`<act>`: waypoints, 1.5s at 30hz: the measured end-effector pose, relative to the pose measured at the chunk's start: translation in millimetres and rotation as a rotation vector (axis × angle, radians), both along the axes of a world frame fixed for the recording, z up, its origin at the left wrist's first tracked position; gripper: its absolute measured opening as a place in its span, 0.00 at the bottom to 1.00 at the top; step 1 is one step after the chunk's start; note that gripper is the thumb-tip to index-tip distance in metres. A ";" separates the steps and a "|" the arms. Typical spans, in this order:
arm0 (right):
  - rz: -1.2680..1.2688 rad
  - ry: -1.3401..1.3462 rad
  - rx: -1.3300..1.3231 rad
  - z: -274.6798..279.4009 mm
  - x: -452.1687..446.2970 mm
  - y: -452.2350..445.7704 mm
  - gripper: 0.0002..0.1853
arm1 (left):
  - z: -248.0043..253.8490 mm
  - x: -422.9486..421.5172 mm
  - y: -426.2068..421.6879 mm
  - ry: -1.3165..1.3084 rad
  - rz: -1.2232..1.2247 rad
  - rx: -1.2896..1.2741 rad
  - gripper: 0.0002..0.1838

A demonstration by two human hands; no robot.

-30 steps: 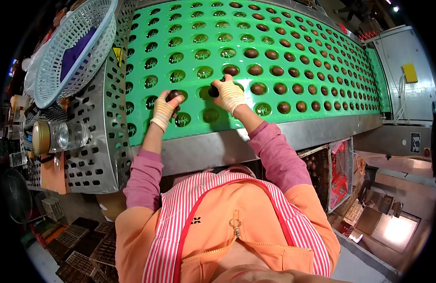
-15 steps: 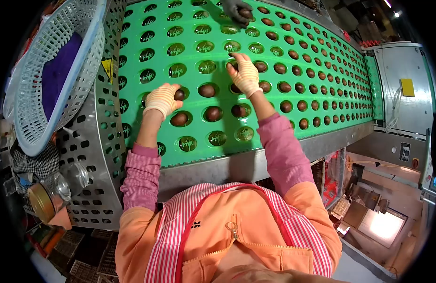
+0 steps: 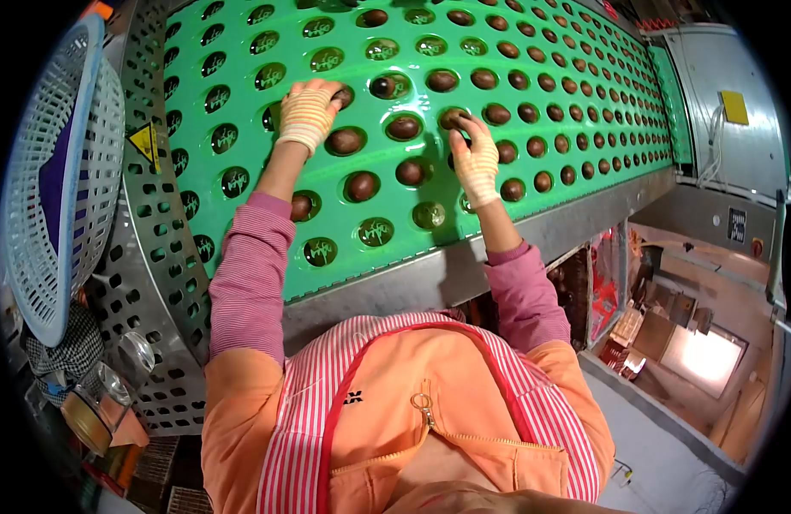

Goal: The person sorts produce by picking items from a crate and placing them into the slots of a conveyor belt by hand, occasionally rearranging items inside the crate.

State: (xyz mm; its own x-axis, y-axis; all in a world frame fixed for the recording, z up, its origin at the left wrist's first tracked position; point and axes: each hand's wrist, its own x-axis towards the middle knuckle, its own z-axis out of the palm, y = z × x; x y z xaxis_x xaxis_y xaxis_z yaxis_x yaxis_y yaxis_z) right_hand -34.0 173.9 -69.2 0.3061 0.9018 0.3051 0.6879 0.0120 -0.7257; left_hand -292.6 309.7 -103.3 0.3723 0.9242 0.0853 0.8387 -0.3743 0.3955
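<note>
A green moulded sheet (image 3: 267,154) with rows of round cavities stretches in front of me. Many cavities hold brown balls, such as this brown ball (image 3: 346,140); others show only a pale printed mark at the bottom. My left hand (image 3: 308,116), in a striped fingerless glove, is closed with its fingertips on a brown ball (image 3: 345,96) at a cavity. My right hand (image 3: 476,159), gloved alike, has curled fingers on another brown ball (image 3: 452,117) at its cavity. Its thumb sits lower, apart from the fingertips.
A perforated metal guard (image 3: 143,257) stands at the left, below a blue-rimmed plastic basket (image 3: 57,317) with purple cloth. Jars (image 3: 91,420) hang near the lower left. A metal edge (image 3: 370,300) runs along my side; a grey machine housing (image 3: 712,111) stands at the right.
Both hands have shifted to other cavities, my left one farther up the sheet. More cavities near them hold balls. A dark-gloved hand with a ball at the top has mostly left the view.
</note>
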 end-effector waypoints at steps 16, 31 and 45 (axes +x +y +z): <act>-0.255 0.007 -0.040 24.4 46.4 -196.9 0.14 | 24.6 106.1 15.0 0.048 -0.140 0.123 0.12; -0.755 -0.001 -0.147 -9.7 117.5 -421.5 0.10 | 27.6 155.7 16.1 0.489 0.051 0.013 0.29; -0.287 -0.060 -1.074 -61.0 267.0 -525.9 0.47 | 95.6 414.5 -363.0 0.102 -1.362 -0.458 0.31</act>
